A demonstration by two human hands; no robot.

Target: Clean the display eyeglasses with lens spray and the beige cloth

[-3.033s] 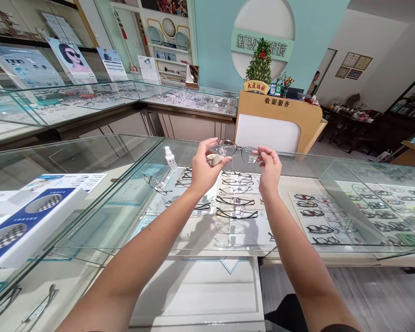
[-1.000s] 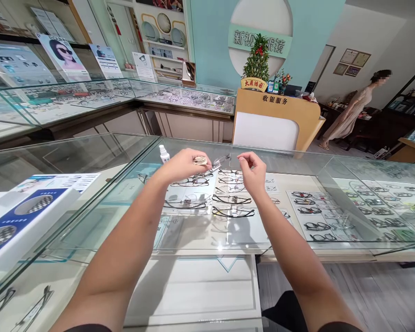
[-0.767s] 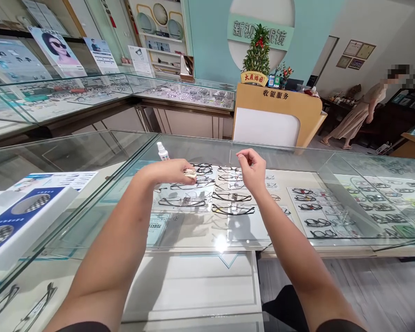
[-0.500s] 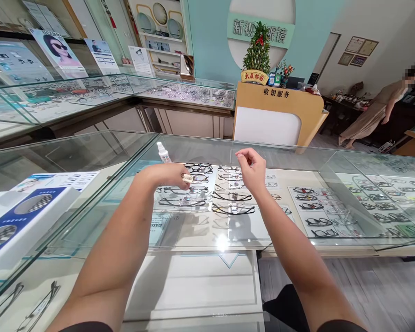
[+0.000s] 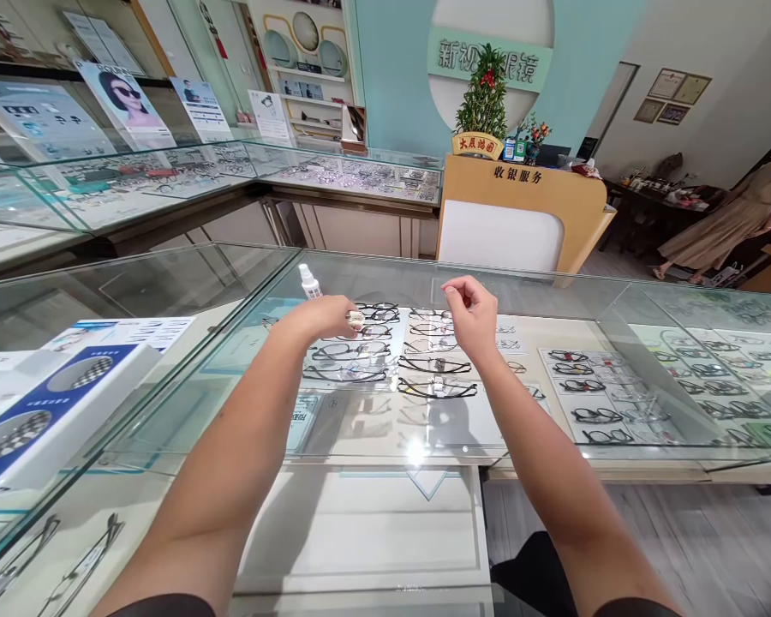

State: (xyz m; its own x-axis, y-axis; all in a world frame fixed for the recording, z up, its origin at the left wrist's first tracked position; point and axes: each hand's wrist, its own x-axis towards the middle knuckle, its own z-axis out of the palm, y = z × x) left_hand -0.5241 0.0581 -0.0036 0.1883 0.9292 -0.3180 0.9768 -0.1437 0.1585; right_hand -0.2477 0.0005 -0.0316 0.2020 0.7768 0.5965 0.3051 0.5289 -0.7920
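Observation:
My left hand (image 5: 326, 318) is closed over the glass display case (image 5: 366, 433), and a small cream-coloured item (image 5: 355, 320) shows at its fingertips; its kind is unclear. A white spray bottle (image 5: 309, 281) stands just behind that hand. To the right, my right hand (image 5: 474, 315) is raised above the glass with thumb and fingers pinched together. Whatever it holds, if anything, I cannot make out. Beneath both hands, rows of eyeglasses (image 5: 434, 365) lie inside the case, seen through the glass top.
A blue and white box (image 5: 70, 411) rests on the glass at the left. More eyeglasses (image 5: 582, 386) lie in the case at the right. Behind stand a cash desk (image 5: 520, 197) with a plant (image 5: 481, 94) and other display cases. A person (image 5: 726, 214) is at the far right.
The view has shifted slightly, so the scene sits a little further right. My left hand has turned a little, hiding more of the cream-coloured item. The person at the right has moved rightward.

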